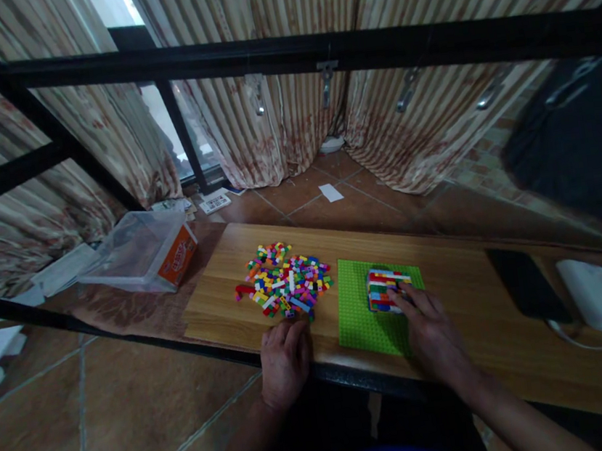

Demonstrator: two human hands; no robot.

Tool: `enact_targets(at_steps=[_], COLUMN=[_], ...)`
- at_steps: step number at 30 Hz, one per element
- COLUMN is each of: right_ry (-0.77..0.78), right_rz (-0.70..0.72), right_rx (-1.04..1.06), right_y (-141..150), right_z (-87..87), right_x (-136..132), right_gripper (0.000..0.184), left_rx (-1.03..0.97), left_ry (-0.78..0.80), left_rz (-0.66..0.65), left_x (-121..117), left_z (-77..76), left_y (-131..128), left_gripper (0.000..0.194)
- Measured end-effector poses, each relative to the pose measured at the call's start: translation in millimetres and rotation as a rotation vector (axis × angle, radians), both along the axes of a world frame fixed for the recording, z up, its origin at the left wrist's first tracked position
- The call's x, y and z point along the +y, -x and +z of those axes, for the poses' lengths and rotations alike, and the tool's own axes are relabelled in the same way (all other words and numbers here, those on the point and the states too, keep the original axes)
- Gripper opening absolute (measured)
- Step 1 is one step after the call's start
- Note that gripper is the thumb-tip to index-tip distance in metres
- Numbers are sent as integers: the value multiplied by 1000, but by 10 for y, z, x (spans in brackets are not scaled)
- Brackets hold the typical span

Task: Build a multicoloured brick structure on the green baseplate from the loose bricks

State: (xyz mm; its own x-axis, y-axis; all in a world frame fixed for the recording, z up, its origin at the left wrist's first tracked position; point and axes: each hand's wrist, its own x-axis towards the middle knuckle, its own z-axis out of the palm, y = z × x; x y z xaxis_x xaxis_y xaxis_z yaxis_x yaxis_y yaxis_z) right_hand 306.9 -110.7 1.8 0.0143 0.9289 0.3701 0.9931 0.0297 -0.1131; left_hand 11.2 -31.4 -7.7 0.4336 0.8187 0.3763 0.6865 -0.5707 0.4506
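A low block of stacked toy bricks (380, 290), in red, white, blue, yellow and green rows, stands on a green studded baseplate (358, 306). My right hand (427, 320) reaches over the plate's right side, its fingers closed against the right part of the brick block. Whether a loose brick is under those fingertips is hidden. My left hand (285, 359) rests at the table's front edge, fingers curled, just below a pile of loose toy bricks (291, 281). What its fingers hold, if anything, does not show.
The bricks lie on a narrow wooden table (220, 279). On the right are a black phone (524, 282) and a white device (598, 295) with a cable. Left of the table stands a clear plastic bin (128, 250) with an orange label. A black metal bar (280, 52) crosses behind.
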Motion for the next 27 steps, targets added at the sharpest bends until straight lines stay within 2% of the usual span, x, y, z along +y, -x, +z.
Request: enact_targets(at_steps=[4,12,21,27], right_ry=[-33,-74,-47,-4], right_rz=[23,12,-38,-64], right_rx=[19,98,177,114], right_y=[-17,28,62,114], right_z=[-59,-46,-3,18], right_x=[0,6,39,6], right_gripper=[67,64,64,69], left_rx=[-9,-25,5,15], left_ry=[10,16,-42,-61], left_rz=[-9,-16,-5,-15], left_x=[-4,-7,20,21], left_z=[0,-3,-21,5], left_y=[3,7,6,1], left_gripper=[21,21,22,22])
